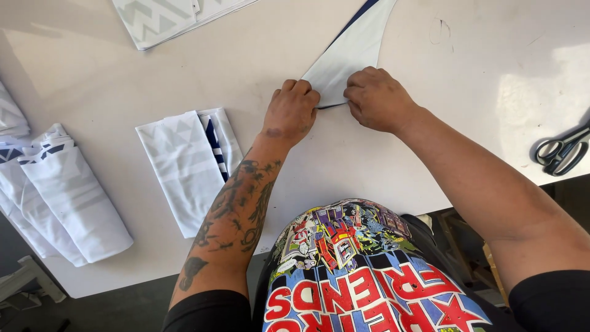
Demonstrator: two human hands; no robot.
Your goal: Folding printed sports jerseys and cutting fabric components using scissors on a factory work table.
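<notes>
Your left hand (291,110) and your right hand (375,98) both pinch the near corner of one white cloth piece (347,52) with a dark blue edge. It lies flat on the white table (430,154), right in front of you. One folded white cloth (184,166) lies to your left. More folded cloths (61,190) sit past it. One pair of scissors (562,149) lies on your right.

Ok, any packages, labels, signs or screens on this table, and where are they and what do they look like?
None on the white table: no package, label, sign or screen.
Only print in view: shirt graphic, bottom centre, a red, blue and white cartoon picture with block lettering.
</notes>
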